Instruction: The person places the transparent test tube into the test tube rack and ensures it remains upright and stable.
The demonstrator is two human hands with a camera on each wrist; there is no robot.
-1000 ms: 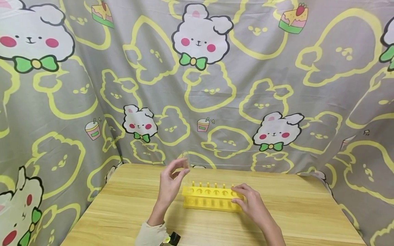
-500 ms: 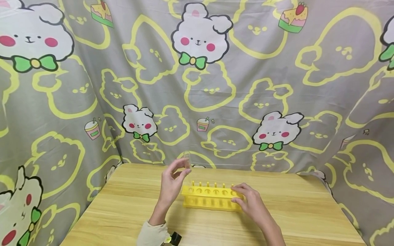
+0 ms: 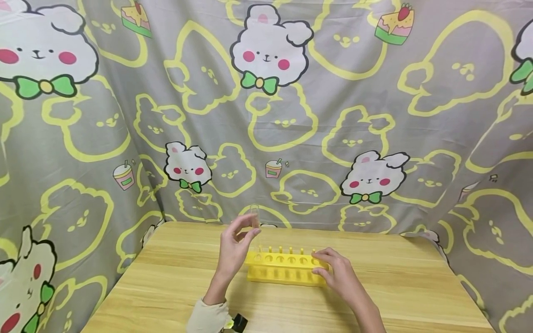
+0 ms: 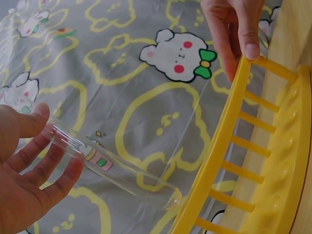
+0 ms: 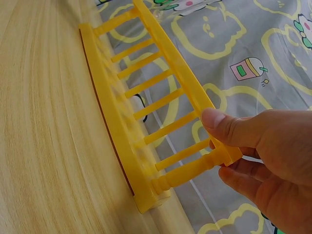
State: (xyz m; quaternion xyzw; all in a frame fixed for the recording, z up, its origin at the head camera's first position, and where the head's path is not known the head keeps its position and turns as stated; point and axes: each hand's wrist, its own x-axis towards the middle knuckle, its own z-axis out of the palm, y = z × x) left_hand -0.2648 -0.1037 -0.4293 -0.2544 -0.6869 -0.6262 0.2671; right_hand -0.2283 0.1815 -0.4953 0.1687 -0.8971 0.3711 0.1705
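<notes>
A clear test tube [image 4: 129,178] is pinched between the thumb and fingertips of my left hand [image 3: 235,243]. Its lower end comes close to the top plate of a yellow test tube rack [image 3: 287,264], by the left-end hole; whether it touches the plate or enters the hole I cannot tell. In the head view the tube [image 3: 255,212] rises above my fingers and is hard to see against the cloth. My right hand [image 3: 340,270] grips the rack's right end, thumb on the near side of the top plate, as the right wrist view confirms. Several holes and upright pegs line the rack.
The rack stands on a wood-grain table [image 3: 175,277]. Behind and beside the table hangs a grey cloth [image 3: 300,134] printed with cartoon rabbits. A black device [image 3: 239,323] is worn at my left wrist, near the beige sleeve [image 3: 207,315].
My left hand has shifted slightly to the right with the test tube, over the rack's left end. My right hand and the rack stay nearly where they were.
</notes>
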